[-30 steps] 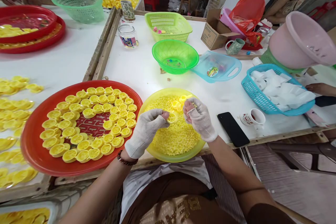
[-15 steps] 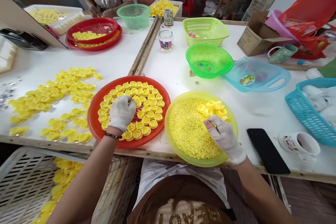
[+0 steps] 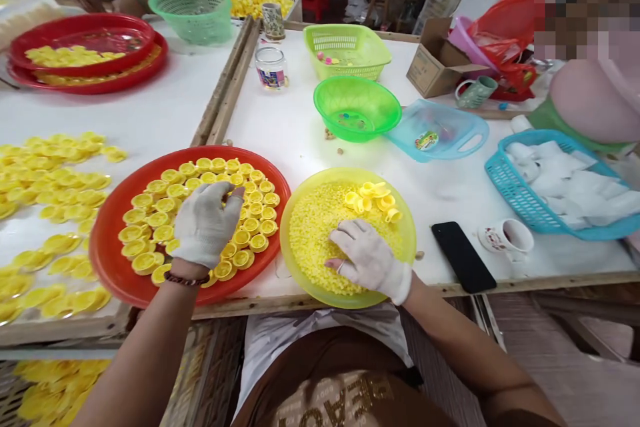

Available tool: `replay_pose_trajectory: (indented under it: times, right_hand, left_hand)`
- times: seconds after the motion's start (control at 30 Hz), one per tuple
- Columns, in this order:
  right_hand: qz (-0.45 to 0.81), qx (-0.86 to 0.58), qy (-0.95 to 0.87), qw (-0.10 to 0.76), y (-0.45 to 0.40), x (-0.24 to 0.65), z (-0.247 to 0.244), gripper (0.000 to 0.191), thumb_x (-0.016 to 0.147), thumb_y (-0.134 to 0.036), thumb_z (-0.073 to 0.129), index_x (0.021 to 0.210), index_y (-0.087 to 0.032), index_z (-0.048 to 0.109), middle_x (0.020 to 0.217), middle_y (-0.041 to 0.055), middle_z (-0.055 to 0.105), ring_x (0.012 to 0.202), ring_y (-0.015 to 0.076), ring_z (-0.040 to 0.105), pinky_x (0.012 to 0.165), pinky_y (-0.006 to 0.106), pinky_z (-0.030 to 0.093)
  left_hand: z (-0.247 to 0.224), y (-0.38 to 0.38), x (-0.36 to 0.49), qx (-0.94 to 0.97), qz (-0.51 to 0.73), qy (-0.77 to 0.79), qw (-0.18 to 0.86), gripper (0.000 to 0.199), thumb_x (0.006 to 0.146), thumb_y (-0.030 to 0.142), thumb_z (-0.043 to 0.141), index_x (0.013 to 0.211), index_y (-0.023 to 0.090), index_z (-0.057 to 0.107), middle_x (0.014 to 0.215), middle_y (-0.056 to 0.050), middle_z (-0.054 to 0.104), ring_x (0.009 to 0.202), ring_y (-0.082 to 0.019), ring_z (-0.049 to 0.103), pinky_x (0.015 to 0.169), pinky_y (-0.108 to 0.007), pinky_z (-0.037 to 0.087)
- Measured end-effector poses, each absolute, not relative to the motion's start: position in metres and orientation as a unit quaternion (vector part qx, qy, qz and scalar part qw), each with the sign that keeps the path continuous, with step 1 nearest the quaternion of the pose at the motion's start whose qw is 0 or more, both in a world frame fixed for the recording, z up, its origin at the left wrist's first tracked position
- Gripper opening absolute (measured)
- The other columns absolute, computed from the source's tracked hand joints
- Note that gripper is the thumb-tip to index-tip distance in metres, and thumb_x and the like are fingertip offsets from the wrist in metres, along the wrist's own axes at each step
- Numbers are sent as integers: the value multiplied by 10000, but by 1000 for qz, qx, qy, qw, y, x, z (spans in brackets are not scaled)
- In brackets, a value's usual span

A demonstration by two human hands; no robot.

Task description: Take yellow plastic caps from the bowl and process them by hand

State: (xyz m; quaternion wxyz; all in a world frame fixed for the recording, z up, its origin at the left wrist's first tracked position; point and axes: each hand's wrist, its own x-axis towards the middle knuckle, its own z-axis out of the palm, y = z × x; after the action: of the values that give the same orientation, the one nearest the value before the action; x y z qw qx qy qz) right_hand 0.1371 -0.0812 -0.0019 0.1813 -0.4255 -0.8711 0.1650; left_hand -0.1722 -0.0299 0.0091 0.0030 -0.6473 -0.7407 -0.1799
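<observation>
My left hand [image 3: 206, 223], in a white glove with bare fingertips, hovers over a red tray [image 3: 107, 240] lined with small round yellow cups [image 3: 163, 219]. Its thumb and forefinger are pinched together; whatever is between them is hidden. In a yellow bowl [image 3: 409, 240] of small yellow pellets [image 3: 315, 237], my right hand [image 3: 367, 257] rests palm down. That gloved hand has its fingers stretched over the pellets, thumb apart, with nothing visible in them. Several loose yellow cups [image 3: 373, 199] lie on the pellets just beyond it.
Loose yellow pieces [image 3: 60, 177] spread over the table at left. Behind stand stacked red trays [image 3: 85, 73], a green bowl [image 3: 357, 107] and a glass jar [image 3: 271, 69]. Rightward are a black phone [image 3: 463, 257], a mug [image 3: 506, 239] and a blue basket [image 3: 565, 223]. A person sits across the table.
The view has swung to the right. My right hand has moved left from beside the loose cups onto the pellets, its closed fingers now spread. My left hand stays over the red tray, still pinched.
</observation>
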Motion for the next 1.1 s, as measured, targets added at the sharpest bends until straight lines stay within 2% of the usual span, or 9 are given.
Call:
replay_pose_trajectory:
  times: [0.1,0.2,0.3,0.43,0.53,0.6,0.7,0.77,1.1]
  right_hand:
    - [193,-425,-865,186,-82,129,-5,375,979,-380,618,1294,-178,598,1303,109,614,1099,230,642,923,450,569]
    - [222,-422,-856,199,-81,127,-5,343,987,-374,606,1275,-187,611,1296,107,619,1081,219,645,916,434,572]
    - [242,-426,-844,218,-79,132,-4,289,996,-406,582,1160,-178,649,1119,77,673,922,175,657,801,354,579]
    - [413,-471,-693,358,-74,144,-6,341,967,-524,566,851,-210,629,703,-6,585,597,122,496,542,264,424]
    - [572,-456,-488,476,-67,146,-1,427,900,-597,623,727,-224,510,592,-48,454,485,92,355,461,251,298]
    - [614,-432,-413,516,-60,143,8,483,874,-634,638,695,-225,454,583,-59,407,462,77,315,445,241,257]
    - [610,-411,-383,559,-49,132,28,520,878,-685,598,695,-231,424,605,-57,379,474,79,313,444,237,260]
    - [586,-414,-383,582,-44,122,38,522,892,-719,543,718,-244,415,614,-54,374,487,92,335,440,241,274]
    - [548,-418,-383,616,-36,106,38,509,915,-762,431,787,-269,435,626,-39,379,528,123,409,438,253,318]
  left_hand:
    - [24,-21,-113,-739,-230,-627,-85,268,958,331,484,891,182,696,912,-71,704,857,-217,622,767,-309,428]
    - [22,-2,-48,-793,-181,-557,-164,275,956,235,448,945,170,715,958,-97,705,887,-222,637,786,-317,447]
    - [8,19,-3,-805,-135,-547,-186,232,923,220,508,990,161,722,1045,-127,690,884,-234,648,732,-321,450]
    - [1,30,4,-803,-134,-547,-195,140,861,207,588,895,147,710,1021,-122,689,863,-215,654,710,-296,456]
    - [8,19,-16,-771,-170,-568,-232,146,866,283,611,849,147,661,859,-88,691,776,-192,639,681,-286,467]
    - [15,5,-29,-707,-222,-576,-345,229,838,370,662,788,153,609,727,-55,664,667,-168,616,618,-271,471]
    - [21,-17,-40,-581,-296,-529,-543,325,769,445,730,796,151,593,706,-30,652,626,-145,624,596,-251,509]
    - [22,-29,-40,-534,-319,-493,-609,347,745,454,750,828,141,629,740,-25,652,643,-133,632,618,-242,533]
    - [16,-46,-33,-533,-333,-475,-616,337,787,453,710,724,126,656,655,-28,629,612,-125,598,636,-241,530]
